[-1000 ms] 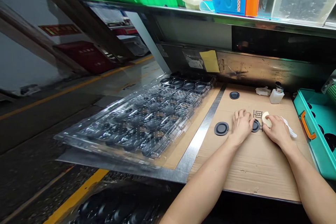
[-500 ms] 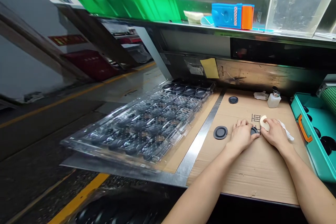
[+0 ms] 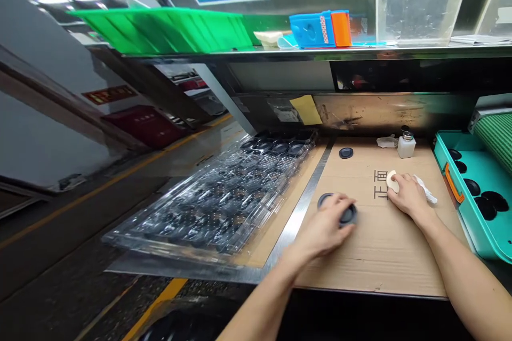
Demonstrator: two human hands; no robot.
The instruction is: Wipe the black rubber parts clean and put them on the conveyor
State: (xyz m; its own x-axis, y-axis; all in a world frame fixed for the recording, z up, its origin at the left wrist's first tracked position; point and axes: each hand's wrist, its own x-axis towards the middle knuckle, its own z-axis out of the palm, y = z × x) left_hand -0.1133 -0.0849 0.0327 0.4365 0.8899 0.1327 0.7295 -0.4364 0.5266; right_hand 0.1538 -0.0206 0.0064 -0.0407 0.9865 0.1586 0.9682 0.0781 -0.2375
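My left hand (image 3: pixel 326 226) is closed on a dark round disc (image 3: pixel 349 215), tilted and slightly blurred, just above the cardboard. Partly behind its fingers, a second dark disc (image 3: pixel 325 199) shows at the left. My right hand (image 3: pixel 408 195) rests on the cardboard, its fingers closed on a cream-coloured round pad (image 3: pixel 392 181). Beside that hand's outer edge lies a crumpled white cloth (image 3: pixel 425 189). Farther back, another dark ringed disc (image 3: pixel 346 153) lies flat.
Clear plastic trays (image 3: pixel 188 208) with dark round pockets stand left of the cardboard sheet (image 3: pixel 384 256). A white pump-top bottle (image 3: pixel 406 146) is at the back. On the right, a teal bin (image 3: pixel 476 234) holds several black round pieces. A metal shelf (image 3: pixel 272 56) runs overhead.
My left hand has moved left and toward me, carrying the disc away from beside my right hand to the other disc. My right hand still holds the pad. The camera view has shifted.
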